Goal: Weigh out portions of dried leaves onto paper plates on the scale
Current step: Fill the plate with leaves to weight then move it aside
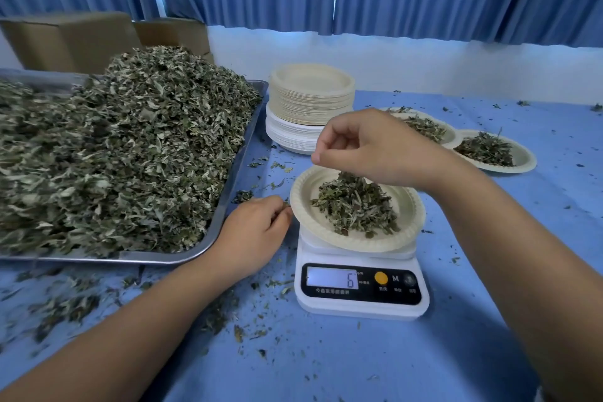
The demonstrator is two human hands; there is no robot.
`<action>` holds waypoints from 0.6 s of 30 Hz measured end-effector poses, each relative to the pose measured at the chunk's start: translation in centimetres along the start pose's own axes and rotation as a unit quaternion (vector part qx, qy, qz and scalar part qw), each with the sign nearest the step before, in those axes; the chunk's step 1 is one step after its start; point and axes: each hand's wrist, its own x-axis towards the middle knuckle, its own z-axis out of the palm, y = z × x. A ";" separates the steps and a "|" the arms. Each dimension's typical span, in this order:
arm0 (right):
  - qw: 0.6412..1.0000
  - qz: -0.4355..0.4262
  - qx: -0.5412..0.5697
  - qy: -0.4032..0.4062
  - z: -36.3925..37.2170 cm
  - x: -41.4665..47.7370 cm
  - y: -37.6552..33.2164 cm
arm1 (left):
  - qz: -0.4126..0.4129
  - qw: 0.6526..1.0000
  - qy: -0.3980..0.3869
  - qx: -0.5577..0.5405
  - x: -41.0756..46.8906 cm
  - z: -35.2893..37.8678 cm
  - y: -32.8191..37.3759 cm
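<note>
A white digital scale stands in the middle of the blue table, and its display reads 6. On it sits a cream paper plate with a small heap of dried leaves. My right hand hovers just above that heap, fingers curled and pinching leaves that hang down onto the pile. My left hand rests on the table left of the plate, fingers loosely curled beside its rim. A big pile of dried leaves fills the metal tray at the left.
A tall stack of unused paper plates stands behind the scale. Two filled plates lie at the back right. Leaf crumbs litter the blue cloth. Cardboard boxes and blue curtains are behind the tray.
</note>
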 end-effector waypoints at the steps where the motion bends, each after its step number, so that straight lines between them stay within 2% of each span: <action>1: 1.000 -0.010 0.003 0.000 0.5 0.3 -0.4 | 0.002 1.000 0.001 0.004 0.0 0.0 0.0; 4: 0.998 -0.055 -0.007 -0.018 2.8 1.9 -2.6 | 0.011 1.000 0.005 -0.002 0.0 0.1 -0.1; 6: 0.992 -0.096 -0.043 -0.062 4.6 3.5 -4.6 | 0.019 1.000 0.009 -0.019 0.1 0.1 -0.3; 11: 0.950 -0.176 -0.209 -0.151 9.0 7.3 -7.6 | 0.041 0.998 0.033 -0.021 0.1 0.7 -1.3; 14: 0.915 -0.164 -0.332 -0.161 10.8 9.1 -7.9 | 0.046 0.997 0.052 -0.041 0.3 1.0 -1.7; 18: 0.893 -0.122 -0.378 -0.212 12.7 10.5 -7.4 | 0.042 0.997 0.054 -0.042 0.3 0.8 -1.4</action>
